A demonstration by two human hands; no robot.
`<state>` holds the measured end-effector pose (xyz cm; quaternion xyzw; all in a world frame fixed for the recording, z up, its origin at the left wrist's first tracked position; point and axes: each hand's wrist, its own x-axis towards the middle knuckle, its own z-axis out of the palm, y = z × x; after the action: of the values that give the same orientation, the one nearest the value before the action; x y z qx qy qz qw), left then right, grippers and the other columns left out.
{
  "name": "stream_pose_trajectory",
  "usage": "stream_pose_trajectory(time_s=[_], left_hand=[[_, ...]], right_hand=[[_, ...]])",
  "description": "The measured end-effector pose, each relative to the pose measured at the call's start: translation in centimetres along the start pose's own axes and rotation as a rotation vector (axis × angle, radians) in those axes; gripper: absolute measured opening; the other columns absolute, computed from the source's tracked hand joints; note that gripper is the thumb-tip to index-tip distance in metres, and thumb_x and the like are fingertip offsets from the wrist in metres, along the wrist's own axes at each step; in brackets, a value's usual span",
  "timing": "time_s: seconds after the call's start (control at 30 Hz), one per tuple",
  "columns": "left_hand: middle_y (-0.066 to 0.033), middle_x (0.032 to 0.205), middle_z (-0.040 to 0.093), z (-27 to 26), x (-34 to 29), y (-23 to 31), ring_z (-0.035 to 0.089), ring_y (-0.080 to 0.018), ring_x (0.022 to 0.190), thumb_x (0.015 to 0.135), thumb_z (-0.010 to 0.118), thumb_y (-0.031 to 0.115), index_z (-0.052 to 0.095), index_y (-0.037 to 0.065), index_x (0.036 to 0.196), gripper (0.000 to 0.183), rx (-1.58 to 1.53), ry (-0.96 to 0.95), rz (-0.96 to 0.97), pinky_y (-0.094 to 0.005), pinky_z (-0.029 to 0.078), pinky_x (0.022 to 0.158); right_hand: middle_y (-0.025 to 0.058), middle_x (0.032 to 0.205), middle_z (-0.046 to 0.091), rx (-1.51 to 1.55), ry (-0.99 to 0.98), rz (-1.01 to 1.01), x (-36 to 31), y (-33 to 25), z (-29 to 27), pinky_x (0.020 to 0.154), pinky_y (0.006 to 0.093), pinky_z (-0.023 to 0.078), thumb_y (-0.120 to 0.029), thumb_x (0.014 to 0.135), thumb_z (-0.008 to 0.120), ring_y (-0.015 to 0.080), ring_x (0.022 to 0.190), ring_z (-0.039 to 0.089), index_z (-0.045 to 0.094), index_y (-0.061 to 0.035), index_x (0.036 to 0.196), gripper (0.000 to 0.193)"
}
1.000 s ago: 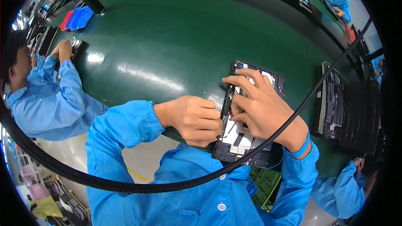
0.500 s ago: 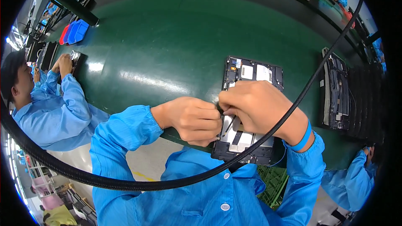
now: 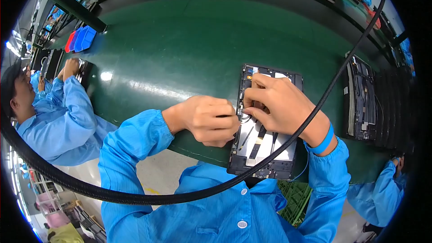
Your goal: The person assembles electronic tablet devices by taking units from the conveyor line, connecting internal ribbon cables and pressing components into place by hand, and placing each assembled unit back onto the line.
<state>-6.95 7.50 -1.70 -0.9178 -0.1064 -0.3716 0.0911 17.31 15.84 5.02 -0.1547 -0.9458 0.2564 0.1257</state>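
An opened tablet-like device (image 3: 258,164), black-framed with silver plates and circuit parts inside, lies on the green table before me. My left hand (image 3: 211,120) is closed at the device's left edge, fingers curled; what they pinch is hidden. Over the middle of the device arches my right hand (image 3: 281,103), thumb and forefinger pinched near its left edge. A thin black wire (image 3: 245,118) curves by those fingertips; whether they grip it cannot be made out. Below the right palm shows a dark, narrow pointed piece (image 3: 274,140). A blue band (image 3: 325,143) circles my right wrist.
A thick black braided cable (image 3: 175,199) sweeps across the view in front of my arms. Similar opened devices (image 3: 362,99) stand in a row at right. Blue bins (image 3: 83,39) sit at far left, near a co-worker's sleeve (image 3: 74,121). A green crate (image 3: 294,200) is below the table.
My right hand has shifted slightly away from me along the device, its fingers more arched. More of the inner plates shows below it. My left hand stays at the left edge.
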Motion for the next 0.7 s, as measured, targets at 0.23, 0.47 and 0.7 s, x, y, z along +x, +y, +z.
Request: stream_pose_trajectory(time_s=[0.23,0.47,0.7], left_hand=[[-0.0071,0.09,0.065,0.1,0.2,0.0,0.066,-0.0245,0.08,0.073,0.078,0.018,0.073,0.0,0.093,0.027,-0.024,0.017,-0.077,-0.0358,0.059,0.069],[-0.0109,0.089,0.07,0.0,0.5,-1.0,0.068,-0.0272,0.076,0.077,0.076,0.007,0.076,-0.004,0.091,0.018,-0.111,-0.046,-0.075,-0.0378,0.059,0.063],[-0.0111,0.091,0.068,0.3,0.1,-1.4,0.067,-0.0264,0.078,0.073,0.079,0.017,0.075,-0.005,0.098,0.033,-0.05,0.009,0.006,-0.0363,0.06,0.068]], right_hand=[[0.0155,0.093,0.065,0.027,-0.028,0.035,0.0,0.0,-0.3,0.073,0.0465,0.058,-0.007,0.088,0.076,0.0367,0.081,0.072,0.076,-0.0025,0.091,0.006],[0.0168,0.095,0.065,0.064,0.032,0.025,0.2,0.4,0.3,0.073,0.0476,0.059,-0.006,0.09,0.077,0.0376,0.082,0.072,0.073,-0.0012,0.09,0.006],[0.015,0.086,0.065,0.223,0.037,0.038,0.5,1.9,0.6,0.068,0.0419,0.055,-0.007,0.089,0.08,0.0315,0.075,0.068,0.075,0.0003,0.092,0.009]])
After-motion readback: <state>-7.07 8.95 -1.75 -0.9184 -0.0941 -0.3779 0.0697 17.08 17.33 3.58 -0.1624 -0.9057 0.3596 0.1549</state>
